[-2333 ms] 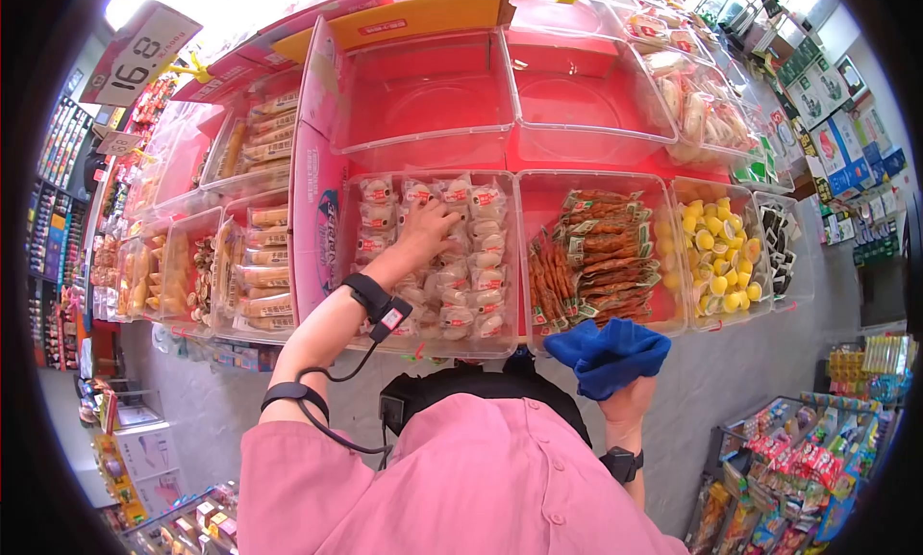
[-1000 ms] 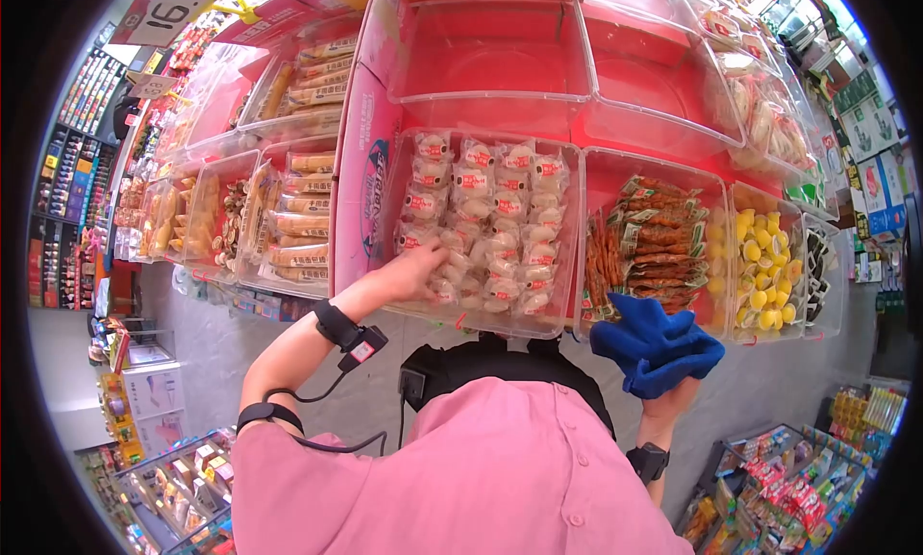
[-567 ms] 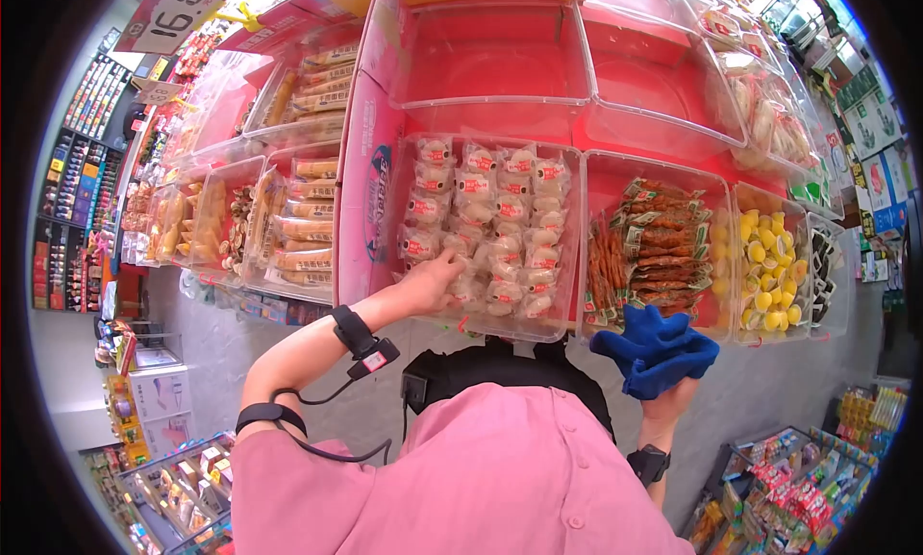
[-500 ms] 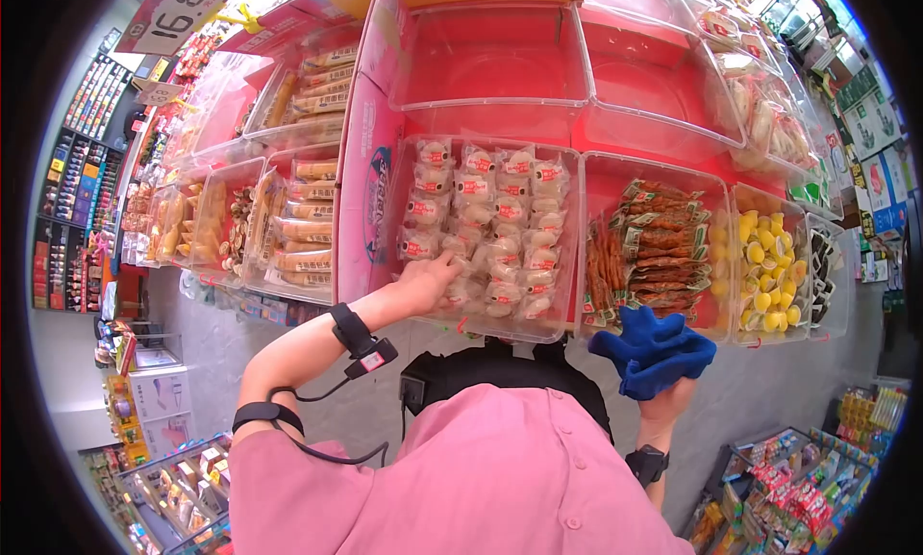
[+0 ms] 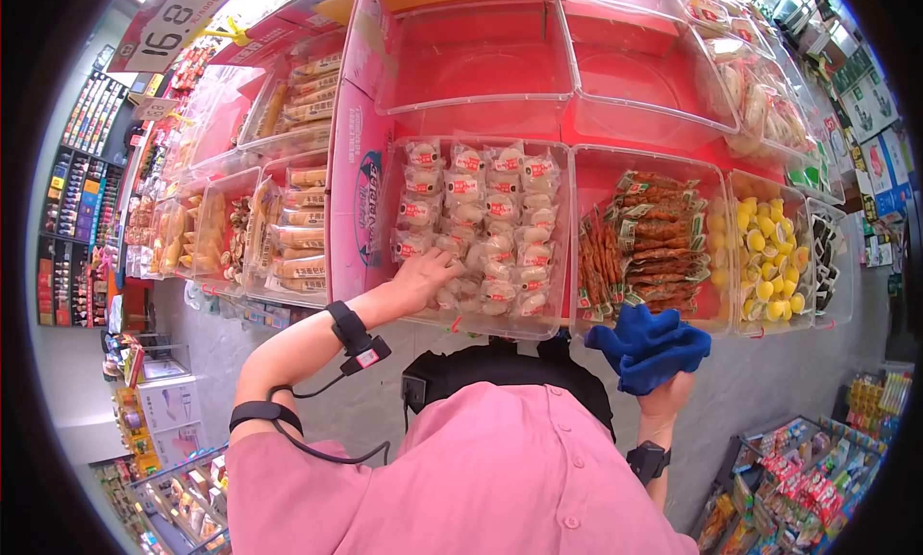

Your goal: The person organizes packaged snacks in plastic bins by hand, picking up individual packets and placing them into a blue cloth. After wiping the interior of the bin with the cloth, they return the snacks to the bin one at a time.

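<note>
My left hand rests on the front-left packets in a clear plastic bin, fingers slightly bent and apart over them. These are small clear-wrapped round pastries or buns with red-and-white labels, standing in several rows. Packets near my fingertips lie less evenly than those at the back. In my right hand is a bunched blue cloth, held in front of the neighbouring bin. That bin holds brown-red snack sticks in clear wrappers, some stacked crosswise and some lengthwise.
Yellow-capped cups fill a bin on the right, beside dark packets. Behind stand further clear bins on red lining. A pink cardboard divider rises left, with long wrapped rolls beyond. A price sign hangs upper left.
The view has shifted slightly, moving the bins a little left. My left hand remains on the front-left packets, its fingers spread slightly more. My right hand still holds the blue cloth.
</note>
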`<action>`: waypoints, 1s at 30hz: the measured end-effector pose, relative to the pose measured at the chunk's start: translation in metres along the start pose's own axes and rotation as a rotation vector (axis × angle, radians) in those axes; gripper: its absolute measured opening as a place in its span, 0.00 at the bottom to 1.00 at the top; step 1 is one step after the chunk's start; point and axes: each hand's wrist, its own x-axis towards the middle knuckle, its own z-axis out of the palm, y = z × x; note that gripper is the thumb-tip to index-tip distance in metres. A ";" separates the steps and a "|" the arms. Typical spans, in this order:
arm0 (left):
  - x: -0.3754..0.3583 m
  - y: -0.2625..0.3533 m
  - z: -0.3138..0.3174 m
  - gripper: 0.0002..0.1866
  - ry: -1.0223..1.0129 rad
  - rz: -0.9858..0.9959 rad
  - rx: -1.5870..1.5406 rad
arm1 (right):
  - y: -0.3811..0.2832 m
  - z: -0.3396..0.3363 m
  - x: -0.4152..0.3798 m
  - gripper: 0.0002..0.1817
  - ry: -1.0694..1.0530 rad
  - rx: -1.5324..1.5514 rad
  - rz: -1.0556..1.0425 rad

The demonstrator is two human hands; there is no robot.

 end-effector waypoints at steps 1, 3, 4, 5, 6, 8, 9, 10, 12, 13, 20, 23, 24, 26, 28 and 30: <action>0.001 0.000 0.000 0.36 -0.013 -0.021 -0.032 | 0.002 0.000 0.000 0.30 -0.004 -0.001 -0.008; -0.004 -0.001 -0.006 0.32 -0.003 -0.004 -0.071 | 0.003 -0.001 0.004 0.30 -0.016 0.006 -0.023; -0.006 -0.001 -0.014 0.28 0.004 0.016 -0.113 | 0.001 -0.003 0.007 0.30 -0.006 -0.003 -0.063; -0.006 -0.003 -0.023 0.28 0.002 0.021 -0.109 | 0.000 -0.005 0.008 0.30 0.007 -0.015 -0.099; -0.007 -0.006 -0.033 0.25 -0.034 -0.017 -0.281 | -0.003 -0.007 0.007 0.30 0.011 -0.011 -0.101; -0.003 -0.006 -0.039 0.22 -0.075 -0.057 -0.455 | -0.008 -0.003 0.003 0.30 -0.098 -0.116 -0.117; 0.002 -0.006 -0.040 0.19 0.088 -0.043 -0.415 | -0.008 -0.002 0.004 0.30 -0.100 -0.115 -0.117; 0.003 -0.005 -0.040 0.17 0.251 -0.031 -0.374 | -0.008 0.000 0.004 0.30 -0.108 -0.078 -0.071; 0.005 -0.013 -0.015 0.16 0.240 -0.027 -0.341 | -0.008 -0.001 0.006 0.30 -0.118 -0.046 -0.028; 0.007 -0.010 -0.012 0.15 0.226 -0.016 -0.308 | -0.007 -0.005 0.008 0.30 -0.054 -0.044 -0.035; 0.017 -0.010 -0.018 0.14 0.359 -0.091 -0.299 | -0.008 0.000 0.008 0.29 -0.071 -0.065 -0.073; 0.032 -0.017 -0.002 0.16 0.363 -0.207 -0.175 | -0.013 0.004 0.008 0.29 -0.194 -0.106 -0.036; 0.035 -0.018 0.003 0.15 0.320 -0.267 -0.101 | -0.013 0.005 0.010 0.29 -0.201 -0.107 -0.041; 0.036 -0.019 0.005 0.13 0.276 -0.325 -0.025 | -0.011 0.005 0.012 0.28 0.067 0.035 -0.052; 0.029 -0.019 0.006 0.16 0.247 -0.291 0.006 | -0.012 -0.003 0.012 0.28 0.008 -0.019 -0.051; 0.025 -0.018 -0.001 0.15 0.247 -0.237 -0.048 | -0.013 -0.008 0.011 0.28 -0.051 -0.071 -0.056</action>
